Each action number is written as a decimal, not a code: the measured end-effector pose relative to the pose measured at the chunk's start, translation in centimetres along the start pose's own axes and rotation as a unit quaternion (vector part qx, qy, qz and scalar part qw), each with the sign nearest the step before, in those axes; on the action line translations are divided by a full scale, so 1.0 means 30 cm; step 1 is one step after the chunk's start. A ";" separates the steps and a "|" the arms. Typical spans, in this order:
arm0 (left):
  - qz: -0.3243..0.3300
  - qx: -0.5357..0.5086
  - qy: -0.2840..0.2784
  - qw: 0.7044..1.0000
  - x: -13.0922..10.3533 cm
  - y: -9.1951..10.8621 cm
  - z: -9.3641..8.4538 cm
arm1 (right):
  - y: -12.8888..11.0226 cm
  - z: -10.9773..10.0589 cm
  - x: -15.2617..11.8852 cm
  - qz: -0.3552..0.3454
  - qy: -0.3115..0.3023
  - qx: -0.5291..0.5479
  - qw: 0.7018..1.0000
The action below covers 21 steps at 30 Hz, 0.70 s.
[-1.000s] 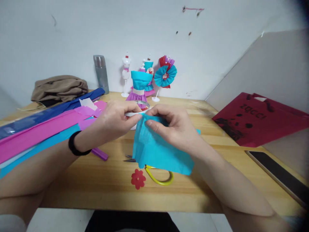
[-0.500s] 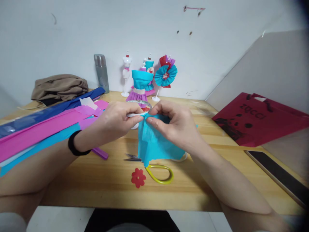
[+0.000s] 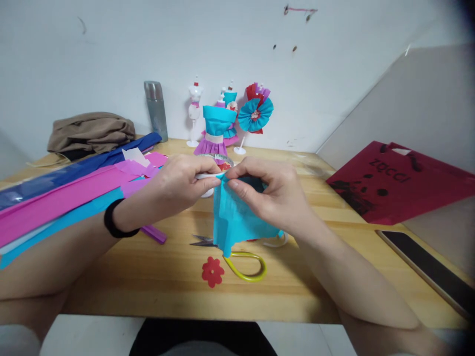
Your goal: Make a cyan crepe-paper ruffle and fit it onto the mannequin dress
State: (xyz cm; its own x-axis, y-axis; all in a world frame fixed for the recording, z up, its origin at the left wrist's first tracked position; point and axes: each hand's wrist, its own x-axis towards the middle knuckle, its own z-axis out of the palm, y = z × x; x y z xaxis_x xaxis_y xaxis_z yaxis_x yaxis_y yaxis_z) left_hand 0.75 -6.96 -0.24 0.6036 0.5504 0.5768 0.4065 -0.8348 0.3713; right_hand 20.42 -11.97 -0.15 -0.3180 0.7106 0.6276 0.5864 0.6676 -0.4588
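A turquoise sheet of crepe paper point(image 3: 241, 217) hangs down between my hands, its top edge gathered in small folds. My left hand point(image 3: 185, 180) pinches a white strip point(image 3: 206, 176) together with the paper's top left corner. Thumb and forefinger of my right hand point(image 3: 265, 185) grip the same edge just to the right, fingertips almost meeting the left ones. Below the paper lie scissors point(image 3: 248, 278) with yellow handles, partly covered by it. A red paper flower point(image 3: 213, 272) rests on the wood in front of them.
Dressed miniature mannequins point(image 3: 218, 121) and a grey flask point(image 3: 156, 111) stand at the back. Pink paper point(image 3: 74, 190), other coloured sheets and a brown cloth point(image 3: 91, 132) lie left. A red bag point(image 3: 401, 183) and a phone point(image 3: 423, 267) are at right.
My right fingers have shifted slightly along the gathered edge. The paper's lower right side has risen a little, showing more of a white loop behind it. My left hand keeps its pinch.
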 end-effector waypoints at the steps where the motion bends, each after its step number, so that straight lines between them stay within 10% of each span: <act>1: -0.004 -0.003 -0.002 1.000 0.000 0.002 0.000 | 0.000 0.000 0.000 0.000 0.004 -0.002 1.000; 21: 0.004 0.004 -0.008 1.000 -0.004 0.011 0.001 | 0.008 0.010 -0.003 0.024 0.029 -0.025 0.999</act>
State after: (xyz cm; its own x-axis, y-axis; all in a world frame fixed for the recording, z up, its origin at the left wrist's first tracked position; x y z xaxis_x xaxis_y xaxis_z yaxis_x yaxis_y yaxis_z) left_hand 0.84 -7.31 -0.20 0.6174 0.5432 0.5690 0.4067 -0.8395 0.3603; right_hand 20.36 -11.81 -0.50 -0.2462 0.7270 0.6410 0.6371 0.6198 -0.4582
